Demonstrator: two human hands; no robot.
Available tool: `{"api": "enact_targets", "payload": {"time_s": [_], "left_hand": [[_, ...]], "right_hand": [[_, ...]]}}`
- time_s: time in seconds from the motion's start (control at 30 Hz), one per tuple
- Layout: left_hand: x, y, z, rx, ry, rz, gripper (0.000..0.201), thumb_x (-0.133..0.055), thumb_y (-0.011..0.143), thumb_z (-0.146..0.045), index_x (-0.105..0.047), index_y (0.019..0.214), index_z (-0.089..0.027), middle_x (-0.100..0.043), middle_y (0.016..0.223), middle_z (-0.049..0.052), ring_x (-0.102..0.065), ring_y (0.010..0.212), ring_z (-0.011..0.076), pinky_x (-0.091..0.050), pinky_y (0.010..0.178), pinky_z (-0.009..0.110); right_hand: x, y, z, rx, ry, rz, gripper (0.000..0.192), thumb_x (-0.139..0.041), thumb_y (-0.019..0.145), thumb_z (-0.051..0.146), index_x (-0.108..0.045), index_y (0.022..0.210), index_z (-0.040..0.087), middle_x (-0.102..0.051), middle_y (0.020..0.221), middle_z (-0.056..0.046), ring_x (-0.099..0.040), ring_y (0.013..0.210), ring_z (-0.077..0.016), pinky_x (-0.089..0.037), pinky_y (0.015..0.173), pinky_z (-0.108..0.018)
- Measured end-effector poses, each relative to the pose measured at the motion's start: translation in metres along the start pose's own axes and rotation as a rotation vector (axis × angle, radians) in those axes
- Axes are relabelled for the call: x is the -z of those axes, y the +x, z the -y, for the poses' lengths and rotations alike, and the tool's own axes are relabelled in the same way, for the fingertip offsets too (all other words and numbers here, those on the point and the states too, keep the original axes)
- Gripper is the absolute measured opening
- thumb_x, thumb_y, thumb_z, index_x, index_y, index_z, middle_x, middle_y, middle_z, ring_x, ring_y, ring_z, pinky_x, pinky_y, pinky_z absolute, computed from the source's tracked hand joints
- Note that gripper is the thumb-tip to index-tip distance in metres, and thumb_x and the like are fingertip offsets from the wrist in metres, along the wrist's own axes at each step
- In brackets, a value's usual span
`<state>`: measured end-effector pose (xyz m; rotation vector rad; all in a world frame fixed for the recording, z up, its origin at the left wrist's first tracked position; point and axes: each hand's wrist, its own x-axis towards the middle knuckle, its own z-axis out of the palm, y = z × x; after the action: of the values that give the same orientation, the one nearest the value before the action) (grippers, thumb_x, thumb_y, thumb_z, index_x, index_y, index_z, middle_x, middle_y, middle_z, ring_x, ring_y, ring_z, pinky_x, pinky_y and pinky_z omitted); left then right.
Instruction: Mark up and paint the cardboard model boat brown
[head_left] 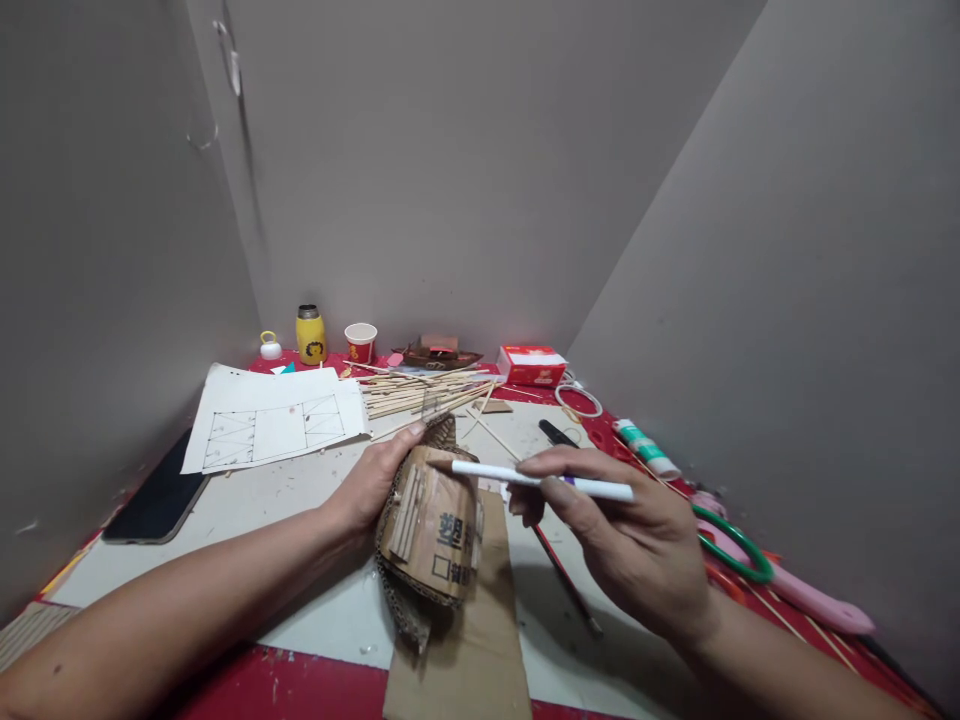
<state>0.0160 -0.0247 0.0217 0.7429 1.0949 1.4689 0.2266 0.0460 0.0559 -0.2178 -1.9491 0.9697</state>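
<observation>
Gripping cardboard model (pixel 431 535) printed "塑", left hand (pixel 375 480); right hand (pixel 637 545) pinching white pen (pixel 540 480).

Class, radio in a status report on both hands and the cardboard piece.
Left hand gripping the curved cardboard piece, propped on the table. Right hand holding white pen, tip at its top edge. Stick pile behind, apart.

Cardboard model (pixel 431 530) on a cardboard sheet (pixel 469 640), drawing (pixel 274 425) behind-left (sticks (pixel 420 392) behind).
</observation>
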Motion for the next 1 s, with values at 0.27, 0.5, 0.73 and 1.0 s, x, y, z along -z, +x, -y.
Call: {"api": "enact_targets", "payload": {"time_s": [0.27,0.5,0.73,1.0], "left_hand": [[0.0001,-0.0027,-0.0024,-0.046,0.162,-0.024,0.05,-0.061,0.081,-0.063,-0.07,0.086,-0.014,-0.073,0.087,0.01,-0.063,0.079,0.023,-0.048,0.082,0.038],[-0.003,-0.0042,-0.0046,-0.134,0.303,-0.038,0.05,-0.06,0.081,-0.066,-0.064,0.073,-0.016,-0.067,0.076,0.006,-0.056,0.072,0.0185,-0.046,0.076,0.035],[-0.0035,-0.0055,-0.0055,-0.141,0.382,-0.088,0.053,-0.059,0.079,-0.069,-0.057,0.068,-0.017,-0.059,0.068,0.003,-0.051,0.065,0.0162,-0.043,0.066,0.032],[-0.006,-0.0081,-0.0053,-0.105,0.363,-0.061,0.058,-0.059,0.078,-0.071,-0.063,0.067,-0.015,-0.06,0.063,0.004,-0.049,0.06,0.014,-0.041,0.063,0.031]], "right_hand": [[0.0001,-0.0013,-0.0053,0.033,0.031,-0.015,0.02,-0.059,0.095,0.017,-0.07,0.109,0.027,-0.07,0.084,-0.002,-0.07,0.066,-0.0134,-0.059,0.06,-0.025],[-0.001,0.0002,-0.0065,0.099,-0.043,0.011,0.024,-0.06,0.093,0.012,-0.068,0.11,0.026,-0.069,0.084,-0.001,-0.068,0.065,-0.0121,-0.057,0.059,-0.024],[0.0039,0.002,-0.0013,0.179,-0.074,0.055,0.029,-0.059,0.09,0.007,-0.067,0.112,0.025,-0.068,0.079,0.0,-0.068,0.066,-0.0133,-0.056,0.059,-0.025],[0.0048,0.0035,0.0015,0.222,-0.137,0.083,0.033,-0.062,0.088,0.006,-0.067,0.114,0.025,-0.074,0.089,-0.003,-0.073,0.071,-0.0148,-0.06,0.063,-0.025]]}}
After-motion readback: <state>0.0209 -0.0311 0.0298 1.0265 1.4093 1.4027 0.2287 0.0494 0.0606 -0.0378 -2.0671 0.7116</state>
